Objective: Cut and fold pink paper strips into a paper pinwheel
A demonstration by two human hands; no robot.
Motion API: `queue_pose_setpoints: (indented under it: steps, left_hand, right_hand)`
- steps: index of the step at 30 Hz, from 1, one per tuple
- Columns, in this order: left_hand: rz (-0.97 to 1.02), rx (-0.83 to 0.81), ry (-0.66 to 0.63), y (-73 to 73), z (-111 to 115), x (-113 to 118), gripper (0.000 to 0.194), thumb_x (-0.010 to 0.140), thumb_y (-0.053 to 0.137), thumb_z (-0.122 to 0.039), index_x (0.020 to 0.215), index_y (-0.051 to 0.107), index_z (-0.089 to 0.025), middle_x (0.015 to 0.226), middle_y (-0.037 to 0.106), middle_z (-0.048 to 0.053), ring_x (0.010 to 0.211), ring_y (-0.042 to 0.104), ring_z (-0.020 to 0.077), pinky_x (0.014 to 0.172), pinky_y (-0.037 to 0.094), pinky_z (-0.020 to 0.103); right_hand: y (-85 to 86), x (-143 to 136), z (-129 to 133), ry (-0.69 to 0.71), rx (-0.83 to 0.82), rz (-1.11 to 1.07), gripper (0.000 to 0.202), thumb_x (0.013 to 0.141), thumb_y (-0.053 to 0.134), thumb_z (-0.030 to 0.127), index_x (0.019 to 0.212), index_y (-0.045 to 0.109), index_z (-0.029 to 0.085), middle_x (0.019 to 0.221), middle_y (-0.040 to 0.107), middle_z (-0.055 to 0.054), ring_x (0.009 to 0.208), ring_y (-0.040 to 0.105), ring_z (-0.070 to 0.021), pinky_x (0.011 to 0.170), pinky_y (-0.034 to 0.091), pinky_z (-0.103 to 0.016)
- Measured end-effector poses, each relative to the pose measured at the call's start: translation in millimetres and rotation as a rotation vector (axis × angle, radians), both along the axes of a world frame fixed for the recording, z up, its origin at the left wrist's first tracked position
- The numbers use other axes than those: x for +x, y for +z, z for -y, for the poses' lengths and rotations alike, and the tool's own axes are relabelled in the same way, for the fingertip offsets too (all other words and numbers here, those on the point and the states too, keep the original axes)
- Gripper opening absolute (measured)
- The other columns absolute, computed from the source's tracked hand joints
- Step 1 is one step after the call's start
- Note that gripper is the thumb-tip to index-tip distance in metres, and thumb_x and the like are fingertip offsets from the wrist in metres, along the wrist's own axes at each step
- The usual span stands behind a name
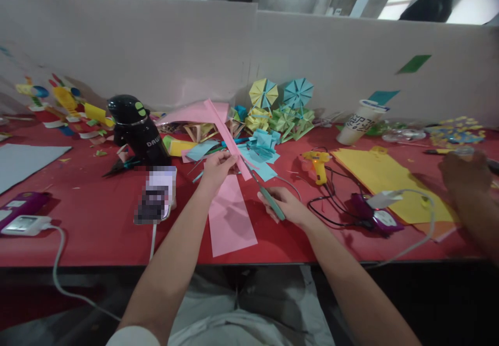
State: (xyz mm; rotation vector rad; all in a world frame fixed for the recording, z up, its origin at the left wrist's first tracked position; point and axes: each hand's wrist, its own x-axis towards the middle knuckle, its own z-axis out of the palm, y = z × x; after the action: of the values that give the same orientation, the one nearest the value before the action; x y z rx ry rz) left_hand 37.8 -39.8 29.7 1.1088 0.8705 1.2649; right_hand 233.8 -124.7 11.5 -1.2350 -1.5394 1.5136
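My left hand (pixel 221 168) pinches a long pink paper strip (pixel 226 135) that slants up and away from me. In my right hand (pixel 284 205) is a green-handled cutting tool (pixel 273 204); its narrow dark blade points up and left and meets the lower part of the strip. Whether this tool is scissors or a knife cannot be made out. Beneath my left hand, a pink sheet (pixel 232 221) lies flat on the red table (pixel 97 242). Folded blue paper pieces (pixel 263 145) rest just beyond the blade.
A black bottle (pixel 136 130) and a phone (pixel 158 195) are at left. A yellow glue gun (pixel 319 166), its cable, yellow sheets (pixel 390 182), a purple power strip (pixel 376 216) and a cup (pixel 358 122) are at right. Another person's hand (pixel 465 171) is at far right.
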Motion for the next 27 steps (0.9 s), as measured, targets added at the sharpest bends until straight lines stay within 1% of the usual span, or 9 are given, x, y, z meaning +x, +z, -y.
queue_pose_setpoints:
  steps: [4,9,13,21,27]
  left_hand:
    - [-0.013,-0.002,-0.019,-0.1,1.0,1.0,0.024,0.069,0.077,-0.032,0.072,0.063,-0.013,0.061,0.062,0.000,0.056,0.059,0.0099,0.058,0.051,0.023]
    - [-0.027,-0.008,-0.013,0.6,1.9,1.9,0.024,0.071,0.077,-0.032,0.071,0.063,-0.013,0.061,0.061,0.000,0.056,0.059,0.0097,0.059,0.051,0.024]
    - [-0.029,-0.005,-0.011,0.4,1.3,1.9,0.024,0.070,0.077,-0.032,0.071,0.063,-0.013,0.060,0.062,0.000,0.056,0.058,0.0096,0.059,0.051,0.024]
    - [-0.040,0.010,-0.016,0.9,1.7,1.2,0.025,0.070,0.077,-0.033,0.072,0.064,-0.013,0.062,0.063,0.001,0.056,0.059,0.0097,0.058,0.050,0.023]
    - [-0.030,0.004,-0.016,1.1,1.7,0.4,0.023,0.070,0.076,-0.033,0.072,0.064,-0.013,0.062,0.063,0.001,0.056,0.059,0.0096,0.058,0.050,0.023]
  right_hand:
    - [2.0,-1.4,0.3,0.002,0.004,-0.001,0.049,0.080,0.064,0.065,0.069,0.043,0.022,0.044,0.046,0.008,0.035,0.043,-0.0081,0.038,0.032,-0.022]
    - [3.4,-2.5,0.6,0.005,0.008,-0.002,0.051,0.079,0.064,0.066,0.067,0.041,0.023,0.043,0.045,0.008,0.034,0.042,-0.0081,0.038,0.031,-0.022]
    - [4.6,-2.4,1.0,0.006,0.009,0.009,0.050,0.079,0.063,0.066,0.067,0.042,0.022,0.043,0.047,0.007,0.035,0.042,-0.0079,0.038,0.031,-0.022]
    - [1.1,-0.6,0.5,0.011,0.000,0.006,0.049,0.081,0.062,0.064,0.067,0.043,0.022,0.045,0.047,0.007,0.036,0.042,-0.0079,0.038,0.030,-0.023]
    - [0.6,-1.9,0.7,-0.033,0.054,0.051,0.047,0.080,0.065,0.063,0.069,0.047,0.021,0.048,0.048,0.006,0.038,0.046,-0.0091,0.040,0.034,-0.023]
